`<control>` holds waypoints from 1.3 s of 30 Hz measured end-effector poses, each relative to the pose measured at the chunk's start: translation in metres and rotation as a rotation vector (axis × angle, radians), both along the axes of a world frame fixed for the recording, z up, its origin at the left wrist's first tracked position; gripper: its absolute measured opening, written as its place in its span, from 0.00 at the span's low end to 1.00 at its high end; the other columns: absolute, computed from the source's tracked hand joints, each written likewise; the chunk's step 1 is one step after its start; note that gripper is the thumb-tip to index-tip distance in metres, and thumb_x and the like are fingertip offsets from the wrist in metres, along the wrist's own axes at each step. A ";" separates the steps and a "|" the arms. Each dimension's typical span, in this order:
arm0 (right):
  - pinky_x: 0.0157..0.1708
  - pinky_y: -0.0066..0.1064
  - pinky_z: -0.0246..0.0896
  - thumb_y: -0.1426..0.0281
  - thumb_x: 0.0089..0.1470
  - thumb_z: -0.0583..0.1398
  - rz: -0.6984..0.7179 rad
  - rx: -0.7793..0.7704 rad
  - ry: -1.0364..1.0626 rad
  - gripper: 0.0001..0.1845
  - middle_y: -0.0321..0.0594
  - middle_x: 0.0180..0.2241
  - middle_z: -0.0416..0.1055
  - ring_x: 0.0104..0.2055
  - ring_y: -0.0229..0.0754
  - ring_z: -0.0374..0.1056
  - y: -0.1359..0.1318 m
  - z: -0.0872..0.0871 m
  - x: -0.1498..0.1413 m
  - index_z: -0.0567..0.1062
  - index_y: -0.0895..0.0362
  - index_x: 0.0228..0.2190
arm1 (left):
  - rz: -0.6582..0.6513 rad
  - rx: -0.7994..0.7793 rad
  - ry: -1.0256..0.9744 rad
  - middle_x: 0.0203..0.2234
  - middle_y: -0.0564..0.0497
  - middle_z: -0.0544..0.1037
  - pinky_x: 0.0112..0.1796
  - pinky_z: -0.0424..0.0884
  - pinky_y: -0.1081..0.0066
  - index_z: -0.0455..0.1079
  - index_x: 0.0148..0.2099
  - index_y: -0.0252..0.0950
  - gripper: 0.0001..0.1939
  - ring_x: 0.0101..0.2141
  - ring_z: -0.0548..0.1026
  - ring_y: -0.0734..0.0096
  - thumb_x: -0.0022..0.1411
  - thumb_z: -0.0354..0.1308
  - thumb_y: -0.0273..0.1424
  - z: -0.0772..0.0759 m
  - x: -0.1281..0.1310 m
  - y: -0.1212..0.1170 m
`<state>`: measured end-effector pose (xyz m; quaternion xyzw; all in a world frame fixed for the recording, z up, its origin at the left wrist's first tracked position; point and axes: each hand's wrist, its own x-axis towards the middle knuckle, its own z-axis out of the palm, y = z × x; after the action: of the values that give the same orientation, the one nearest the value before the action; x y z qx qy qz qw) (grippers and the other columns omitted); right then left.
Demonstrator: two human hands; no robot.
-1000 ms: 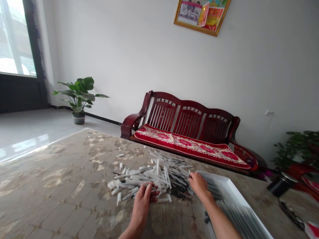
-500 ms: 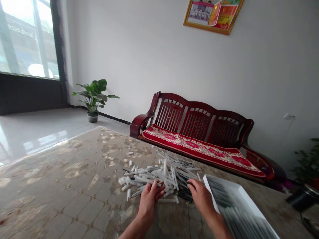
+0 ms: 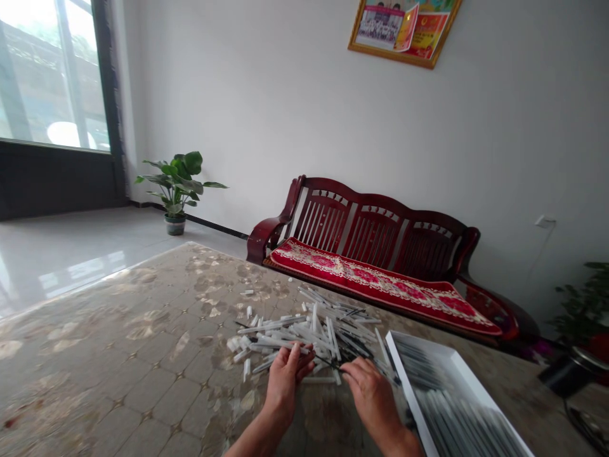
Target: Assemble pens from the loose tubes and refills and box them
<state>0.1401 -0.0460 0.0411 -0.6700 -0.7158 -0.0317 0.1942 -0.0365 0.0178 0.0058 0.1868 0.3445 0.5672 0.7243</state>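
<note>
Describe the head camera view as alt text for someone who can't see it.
The left hand and right hand rest in a pile of white plastic sticks on a patterned table, beside a white tray of thin rods. A red-cushioned wooden bench stands behind.

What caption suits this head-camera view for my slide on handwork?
Left hand and right hand at a heap of white tubes and black rods on a patterned table, beside a white tray.

You can read nothing here: the framed poster [image 3: 404,32] above the red-cushioned wooden bench [image 3: 375,231] carries printing and pictures, but its lettering is too small and blurred to make out.
</note>
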 end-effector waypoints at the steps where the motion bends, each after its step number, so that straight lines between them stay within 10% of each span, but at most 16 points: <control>1: 0.42 0.28 0.60 0.80 0.57 0.57 0.001 0.005 -0.012 0.16 0.37 0.36 0.76 0.41 0.42 0.71 -0.001 0.001 0.000 0.80 0.50 0.38 | 0.002 0.001 0.004 0.34 0.44 0.83 0.33 0.78 0.69 0.69 0.33 0.36 0.18 0.35 0.82 0.61 0.49 0.70 0.41 0.000 0.000 0.000; 16: 0.40 0.29 0.61 0.81 0.55 0.59 -0.038 0.081 0.010 0.15 0.36 0.33 0.76 0.39 0.42 0.70 -0.009 -0.002 -0.011 0.80 0.49 0.35 | -0.155 0.091 0.172 0.30 0.48 0.83 0.31 0.76 0.69 0.71 0.31 0.36 0.23 0.29 0.80 0.65 0.43 0.70 0.48 -0.003 0.004 -0.006; 22: 0.43 0.30 0.66 0.65 0.64 0.54 0.050 0.074 0.391 0.14 0.41 0.38 0.78 0.42 0.44 0.73 -0.010 -0.009 -0.021 0.79 0.51 0.41 | -0.235 0.027 0.030 0.30 0.47 0.83 0.32 0.77 0.71 0.72 0.33 0.34 0.17 0.29 0.81 0.67 0.48 0.71 0.40 -0.001 0.008 -0.014; 26: 0.42 0.32 0.69 0.59 0.64 0.49 -0.160 0.099 0.619 0.21 0.45 0.39 0.80 0.42 0.46 0.75 -0.004 -0.009 0.018 0.78 0.54 0.43 | -0.117 -0.083 -0.093 0.34 0.45 0.83 0.33 0.79 0.73 0.71 0.36 0.34 0.06 0.32 0.82 0.68 0.58 0.65 0.28 0.006 0.001 -0.006; 32: 0.43 0.34 0.68 0.70 0.55 0.54 -0.285 0.000 0.429 0.13 0.43 0.38 0.80 0.41 0.47 0.76 0.008 -0.017 0.080 0.79 0.55 0.35 | -0.101 -0.116 -0.174 0.34 0.45 0.83 0.31 0.80 0.72 0.69 0.40 0.33 0.03 0.30 0.83 0.68 0.62 0.61 0.24 0.008 0.001 -0.001; 39: 0.42 0.29 0.65 0.74 0.55 0.55 -0.244 -0.098 0.108 0.13 0.42 0.40 0.77 0.43 0.43 0.74 0.019 -0.025 0.067 0.79 0.54 0.38 | -0.162 -0.118 -0.191 0.36 0.44 0.83 0.32 0.81 0.72 0.68 0.41 0.34 0.07 0.34 0.83 0.64 0.61 0.63 0.25 0.004 0.004 -0.007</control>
<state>0.2073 -0.0271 0.0156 -0.7615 -0.6182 0.0159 0.1942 -0.0325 0.0110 0.0095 0.1165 0.2904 0.5007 0.8071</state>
